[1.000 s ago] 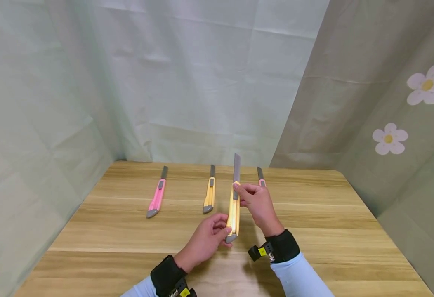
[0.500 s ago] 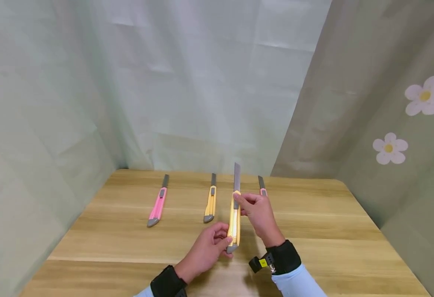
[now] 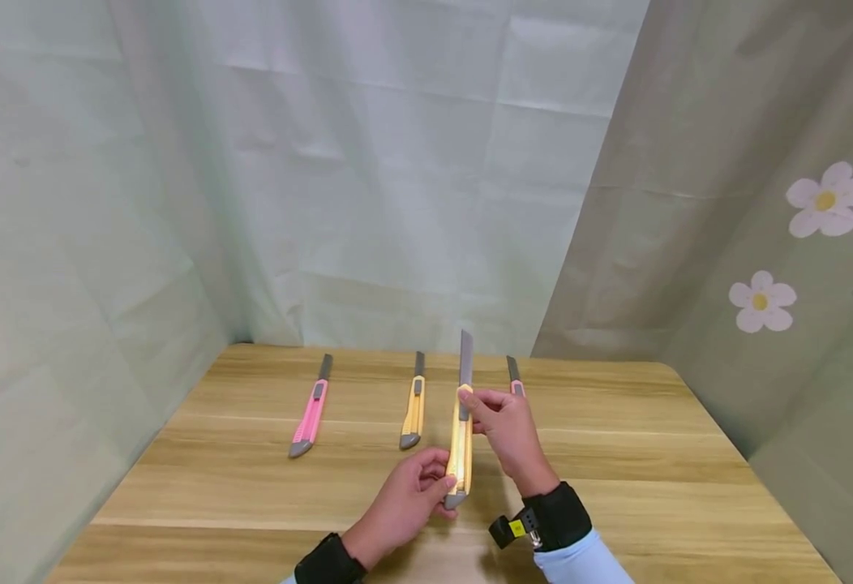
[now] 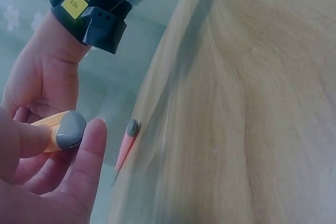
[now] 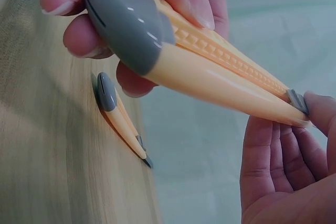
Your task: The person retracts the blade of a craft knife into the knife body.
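Observation:
A yellow utility knife with a grey end cap is held up above the table, its grey blade extended and pointing away. My left hand pinches its lower end near the cap, thumb in front. Higher up, my right hand grips the body near the grey slider between thumb and fingers. Close to the right hand, a pink utility knife lies mostly hidden behind it. A second yellow utility knife lies left of the held one, and another pink utility knife lies farther left.
The wooden table stretches under both hands, with its far edge just beyond the blades of the lying knives. Pale fabric hangs behind and at the sides, with flowers printed on the right. Both wrists wear black bands.
The head view has tilted upward, so table, knives and hands sit lower in the picture. Both hands keep the same hold on the yellow utility knife.

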A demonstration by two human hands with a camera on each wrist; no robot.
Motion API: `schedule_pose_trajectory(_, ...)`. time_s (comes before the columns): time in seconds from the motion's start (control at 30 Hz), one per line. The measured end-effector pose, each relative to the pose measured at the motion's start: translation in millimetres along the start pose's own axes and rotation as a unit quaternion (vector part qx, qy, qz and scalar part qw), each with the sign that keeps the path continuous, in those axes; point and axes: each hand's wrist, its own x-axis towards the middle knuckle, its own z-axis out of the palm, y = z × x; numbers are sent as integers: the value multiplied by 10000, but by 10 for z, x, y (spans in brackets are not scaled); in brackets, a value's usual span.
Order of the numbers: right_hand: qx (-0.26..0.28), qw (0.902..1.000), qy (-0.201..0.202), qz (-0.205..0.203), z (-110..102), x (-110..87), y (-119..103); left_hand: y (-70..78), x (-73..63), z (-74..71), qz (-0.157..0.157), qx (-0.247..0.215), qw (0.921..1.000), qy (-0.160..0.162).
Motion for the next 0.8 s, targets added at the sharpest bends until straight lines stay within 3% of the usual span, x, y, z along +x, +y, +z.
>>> schedule_pose_trajectory(0.8, 175, 9998, -116, 2, 1, 7, 4, 17, 15, -37, 20, 94, 9999, 77)
